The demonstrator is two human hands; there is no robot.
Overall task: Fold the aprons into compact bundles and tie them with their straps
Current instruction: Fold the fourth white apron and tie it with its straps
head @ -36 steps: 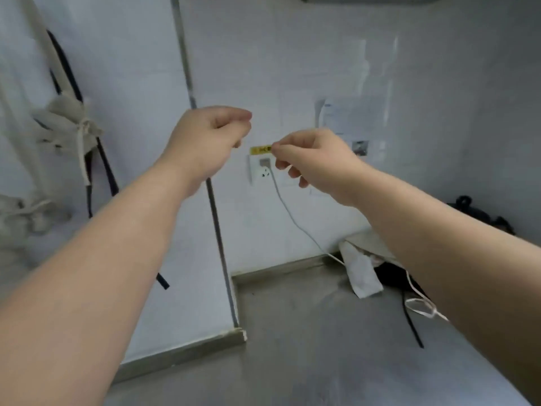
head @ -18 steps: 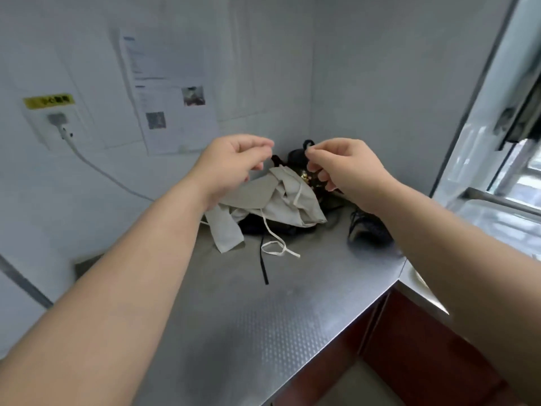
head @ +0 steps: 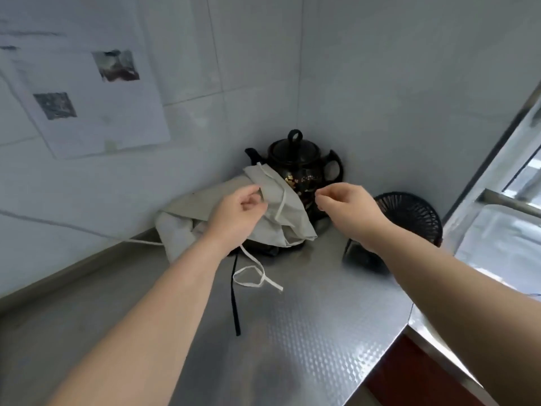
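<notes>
Left hand (head: 237, 213), right hand (head: 349, 208) and forearms (head: 164, 306) are bare.

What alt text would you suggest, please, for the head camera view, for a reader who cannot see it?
A person's left hand and right hand, fingers curled, reach toward a crumpled beige apron lying against a black teapot in the corner of a steel counter. A white strap loops on the counter beside a black strap.

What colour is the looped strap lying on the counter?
The looped strap is off-white, like the apron; head view shows it.
</notes>
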